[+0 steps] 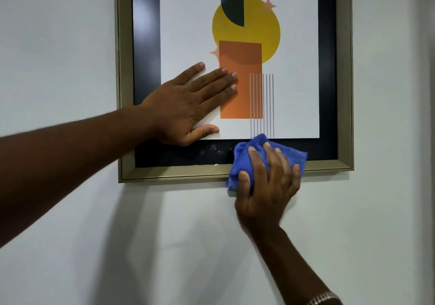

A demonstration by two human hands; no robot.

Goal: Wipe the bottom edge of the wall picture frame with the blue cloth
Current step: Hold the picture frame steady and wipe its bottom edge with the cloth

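Observation:
A picture frame (174,172) with a dull gold moulding hangs on a pale wall, holding an abstract print inside a black mat. My left hand (188,107) lies flat on the glass at the lower left of the print, fingers spread. My right hand (266,187) presses a folded blue cloth (244,158) against the frame's bottom edge, right of its middle. The cloth covers the moulding there and part of the black mat. White specks show on the mat just left of the cloth.
The pale wall (58,46) surrounds the frame on the left, right and below. Shadows of my arms fall on the wall under the frame. A metal bracelet (323,298) sits on my right wrist.

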